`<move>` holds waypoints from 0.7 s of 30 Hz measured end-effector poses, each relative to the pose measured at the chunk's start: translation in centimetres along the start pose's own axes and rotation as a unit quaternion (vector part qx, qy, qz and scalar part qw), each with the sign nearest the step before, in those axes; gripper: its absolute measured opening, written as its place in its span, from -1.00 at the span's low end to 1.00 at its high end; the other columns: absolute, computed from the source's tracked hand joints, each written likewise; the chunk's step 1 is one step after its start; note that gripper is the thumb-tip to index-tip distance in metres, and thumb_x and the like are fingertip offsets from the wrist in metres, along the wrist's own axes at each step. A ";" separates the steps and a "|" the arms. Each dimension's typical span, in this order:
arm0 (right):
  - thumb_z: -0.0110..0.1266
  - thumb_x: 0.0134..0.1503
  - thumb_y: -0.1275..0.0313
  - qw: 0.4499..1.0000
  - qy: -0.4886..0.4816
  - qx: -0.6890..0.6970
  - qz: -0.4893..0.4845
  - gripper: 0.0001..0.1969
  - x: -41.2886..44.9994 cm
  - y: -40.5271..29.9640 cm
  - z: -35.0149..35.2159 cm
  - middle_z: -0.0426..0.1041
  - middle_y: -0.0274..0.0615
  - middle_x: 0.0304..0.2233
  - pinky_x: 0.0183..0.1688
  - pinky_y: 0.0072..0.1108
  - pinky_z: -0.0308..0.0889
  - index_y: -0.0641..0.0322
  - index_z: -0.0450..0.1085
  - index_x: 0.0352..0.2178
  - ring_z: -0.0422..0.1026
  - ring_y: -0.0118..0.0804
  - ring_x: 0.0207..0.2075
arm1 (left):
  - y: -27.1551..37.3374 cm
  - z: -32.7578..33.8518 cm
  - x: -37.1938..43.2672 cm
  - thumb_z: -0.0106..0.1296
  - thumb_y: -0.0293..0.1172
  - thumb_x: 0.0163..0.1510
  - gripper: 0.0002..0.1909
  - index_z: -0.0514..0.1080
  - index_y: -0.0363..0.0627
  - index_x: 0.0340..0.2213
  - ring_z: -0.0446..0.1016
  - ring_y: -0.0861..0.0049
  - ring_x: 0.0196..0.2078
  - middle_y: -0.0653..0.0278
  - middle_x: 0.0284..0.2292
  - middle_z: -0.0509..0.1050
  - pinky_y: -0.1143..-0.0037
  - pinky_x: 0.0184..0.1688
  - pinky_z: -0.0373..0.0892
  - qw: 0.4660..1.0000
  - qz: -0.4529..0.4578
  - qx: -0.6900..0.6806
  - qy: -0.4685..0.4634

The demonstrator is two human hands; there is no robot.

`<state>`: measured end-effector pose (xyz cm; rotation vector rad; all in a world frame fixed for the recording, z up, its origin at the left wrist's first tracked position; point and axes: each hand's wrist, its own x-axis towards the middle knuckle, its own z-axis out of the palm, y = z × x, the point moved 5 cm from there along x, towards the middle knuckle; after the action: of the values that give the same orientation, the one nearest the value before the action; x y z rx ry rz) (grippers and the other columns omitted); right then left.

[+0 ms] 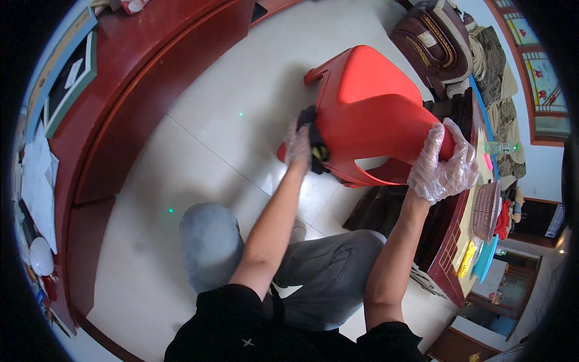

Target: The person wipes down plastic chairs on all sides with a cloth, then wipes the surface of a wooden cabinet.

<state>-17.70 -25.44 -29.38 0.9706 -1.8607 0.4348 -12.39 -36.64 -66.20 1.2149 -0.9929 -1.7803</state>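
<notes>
A red plastic chair (371, 122) with a low backrest stands tilted before me, its seat turned away from me. My right hand (445, 169), in a clear disposable glove, grips the upper end of the backrest. At the chair's left side, my left hand (298, 142) is also gloved and holds a dark cloth (319, 158) with a yellowish patch against the red plastic. The left fingers are partly hidden behind the cloth and blurred. Below the backrest, a cut-out opening (372, 162) shows the pale floor through it.
A long dark-red cabinet (149, 86) curves along the left, with frames and papers on top. At right stands a table (466, 244) bearing a woven basket (486, 212), a plastic bottle (501, 147) and a yellow packet (466, 259). A brown leather sofa (429, 45) is behind the chair.
</notes>
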 end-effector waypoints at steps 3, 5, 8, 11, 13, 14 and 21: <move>0.29 -0.01 0.28 0.999 0.032 0.005 -0.011 -0.83 -0.1 -0.2 0.3 0.58 -0.30 -0.44 -0.16 -0.38 0.31 0.09 0.59 -0.40 0.46 -0.26 -0.40 | -8.3 -4.5 3.2 -0.03 -0.19 0.18 -0.59 0.42 -0.17 -0.02 0.50 0.25 -0.15 0.05 -0.15 0.53 0.35 -0.08 0.38 0.989 -0.145 0.015 0.012; 0.28 0.00 0.29 0.999 0.035 -0.011 -0.023 -0.85 -0.4 0.5 0.5 0.58 -0.31 -0.44 -0.14 -0.37 0.30 0.08 0.59 -0.40 0.45 -0.26 -0.38 | -8.9 -4.5 2.3 0.00 -0.23 0.17 -0.61 0.42 -0.19 -0.04 0.50 0.30 -0.17 0.04 -0.17 0.53 0.39 -0.10 0.37 0.977 -0.177 -0.116 0.012; 0.27 0.00 0.32 0.999 0.037 0.002 -0.010 -0.86 -0.4 0.4 0.9 0.59 -0.33 -0.43 -0.12 -0.39 0.28 0.10 0.59 -0.41 0.46 -0.27 -0.37 | -8.6 -4.0 3.0 -0.01 -0.24 0.17 -0.62 0.43 -0.18 -0.05 0.50 0.23 -0.18 -0.03 -0.19 0.54 0.38 -0.11 0.38 0.961 -0.250 -0.111 0.038; 0.26 -0.01 0.35 0.999 0.028 0.001 -0.019 -0.88 -0.3 1.0 0.8 0.59 -0.33 -0.42 -0.12 -0.40 0.29 0.11 0.59 -0.42 0.47 -0.29 -0.38 | -2.6 -1.8 3.0 -0.01 -0.23 0.17 -0.63 0.44 -0.17 -0.06 0.51 0.17 -0.17 -0.06 -0.15 0.52 0.37 -0.10 0.38 0.987 -0.024 0.157 -0.012; 0.22 -0.04 0.31 0.999 0.039 0.010 -0.011 -0.86 -0.1 1.0 0.8 0.58 -0.33 -0.42 -0.13 -0.43 0.22 0.08 0.56 -0.44 0.45 -0.30 -0.40 | 3.5 0.9 2.4 0.01 -0.24 0.17 -0.61 0.44 -0.16 -0.02 0.47 0.10 -0.02 -0.03 -0.07 0.50 0.30 0.03 0.34 0.981 0.081 0.165 -0.056; 0.22 -0.04 0.32 0.999 0.029 0.025 0.005 -0.87 -0.1 0.7 0.8 0.58 -0.34 -0.41 -0.13 -0.44 0.22 0.07 0.56 -0.43 0.45 -0.32 -0.39 | 6.2 1.7 2.1 0.01 -0.26 0.17 -0.62 0.44 -0.19 -0.03 0.46 0.10 -0.01 -0.03 -0.07 0.50 0.31 0.06 0.33 0.980 0.139 0.123 -0.070; 0.20 -0.04 0.35 0.999 0.012 0.034 0.014 -0.87 -0.1 0.8 0.6 0.56 -0.36 -0.41 -0.13 -0.44 0.18 0.04 0.57 -0.40 0.43 -0.32 -0.40 | 12.8 5.4 -0.3 0.04 -0.45 0.16 -0.67 0.41 -0.32 -0.04 0.46 0.10 0.02 -0.04 -0.03 0.46 0.30 0.11 0.34 0.955 0.275 -0.012 -0.107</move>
<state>-18.69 -25.31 -29.68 0.9823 -1.8502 0.5274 -15.45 -40.73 -53.24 0.6437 -1.2820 -1.4823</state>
